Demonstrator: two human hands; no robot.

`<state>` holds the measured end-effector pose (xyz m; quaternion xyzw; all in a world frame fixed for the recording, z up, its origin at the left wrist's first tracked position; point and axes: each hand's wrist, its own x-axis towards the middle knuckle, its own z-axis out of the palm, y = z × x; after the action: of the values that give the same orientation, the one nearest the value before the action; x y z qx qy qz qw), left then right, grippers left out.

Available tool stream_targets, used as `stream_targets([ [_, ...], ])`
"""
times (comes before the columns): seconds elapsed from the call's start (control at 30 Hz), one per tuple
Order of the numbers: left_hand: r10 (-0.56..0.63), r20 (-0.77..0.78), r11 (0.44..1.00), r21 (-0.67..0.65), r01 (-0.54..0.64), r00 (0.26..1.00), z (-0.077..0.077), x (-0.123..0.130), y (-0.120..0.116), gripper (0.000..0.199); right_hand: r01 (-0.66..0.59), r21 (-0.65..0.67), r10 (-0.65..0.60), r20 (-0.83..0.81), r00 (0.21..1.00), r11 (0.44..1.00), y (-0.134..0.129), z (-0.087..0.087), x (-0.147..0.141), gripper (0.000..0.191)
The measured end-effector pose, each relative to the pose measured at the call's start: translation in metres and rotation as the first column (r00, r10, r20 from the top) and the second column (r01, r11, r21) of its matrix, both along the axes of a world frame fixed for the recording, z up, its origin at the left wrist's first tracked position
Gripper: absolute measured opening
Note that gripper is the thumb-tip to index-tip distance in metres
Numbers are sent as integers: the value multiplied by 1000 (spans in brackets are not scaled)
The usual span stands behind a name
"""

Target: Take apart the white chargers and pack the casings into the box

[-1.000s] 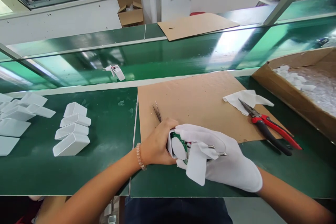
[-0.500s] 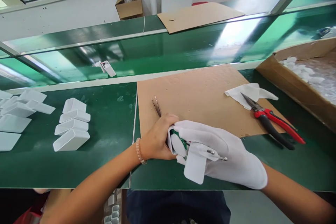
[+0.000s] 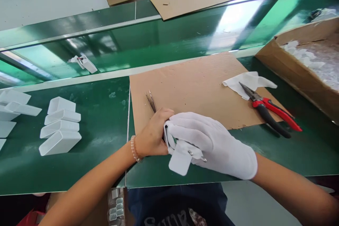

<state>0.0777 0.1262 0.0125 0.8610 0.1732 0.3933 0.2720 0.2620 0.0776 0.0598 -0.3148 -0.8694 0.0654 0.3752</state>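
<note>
My left hand (image 3: 153,134), bare with a beaded bracelet, is wrapped round a white plastic housing (image 3: 166,135). Against its open end, my right hand (image 3: 214,141), in a white glove, grips a white part (image 3: 180,159) with a flat square tab and small metal pins. A bit of green shows between the housing and the gloved fingers; the rest there is hidden. Tweezers (image 3: 150,101) lie on the cardboard sheet (image 3: 196,84) just beyond my left hand. Red and black pliers (image 3: 268,109) rest at the right, their tips on a white cloth (image 3: 245,80).
Several white housings (image 3: 62,125) stand in a row at the left, with more (image 3: 16,100) at the far left edge. A cardboard box (image 3: 299,74) of white pieces is at the right. A white assembly (image 3: 84,63) lies on the green surface behind.
The gloved right hand has pushed closer to the housing, and less of the green piece shows between the hands. The whole view has shifted slightly.
</note>
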Motion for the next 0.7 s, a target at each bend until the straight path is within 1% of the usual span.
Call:
stream_targets([
  [0.07,9,3,998,-60,-9,1000,2,1,-4,63,39,-22,-40,-11,999,999,1,-2,-1,26],
  [0.13,24,49,986,-167,-15,998,7,3,-11,62,55,-86,-59,-46,997,995,-3,0,-3,34],
  [0.17,22,82,973,-231,-2,996,11,4,-16,63,53,-135,-64,-78,995,989,-7,3,-3,44],
  [0.2,4,108,953,-302,29,994,14,5,-20,64,48,-189,-71,-117,991,981,-12,4,-4,61],
  [0.23,-28,134,923,-378,77,991,17,7,-25,65,45,-241,-83,-152,985,970,-19,5,-5,82],
  [0.27,-63,164,880,-457,133,984,20,9,-30,69,55,-280,-107,-174,979,959,-26,4,-6,102],
  [0.3,-98,198,818,-541,192,975,21,10,-34,73,88,-291,-145,-182,973,953,-34,1,-7,115],
  [0.33,-119,237,741,-626,245,964,21,12,-38,76,147,-268,-199,-178,964,952,-42,-4,-9,119],
  [0.37,-123,275,654,-700,286,954,21,13,-42,78,227,-220,-264,-159,951,949,-49,-11,-12,113],
  [0.4,-119,312,576,-752,321,943,20,15,-44,77,308,-155,-330,-140,934,939,-55,-17,-15,99],
  [0.43,-117,340,518,-781,349,933,18,15,-47,75,384,-96,-394,-125,911,918,-60,-24,-18,84],
  [0.47,-125,353,489,-791,367,927,17,16,-48,74,447,-53,-450,-116,885,893,-65,-31,-21,71],
  [0.5,-137,356,493,-785,375,924,15,16,-49,72,490,-48,-492,-108,864,870,-69,-36,-23,63],
  [0.53,-141,351,517,-771,371,926,14,16,-49,69,516,-80,-522,-100,847,853,-72,-40,-25,59],
  [0.6,-139,324,570,-747,343,936,14,16,-49,58,540,-186,-561,-89,823,821,-79,-45,-28,48],
  [0.7,-136,276,604,-739,301,951,16,17,-49,40,528,-356,-591,-91,802,771,-89,-48,-30,32],
])
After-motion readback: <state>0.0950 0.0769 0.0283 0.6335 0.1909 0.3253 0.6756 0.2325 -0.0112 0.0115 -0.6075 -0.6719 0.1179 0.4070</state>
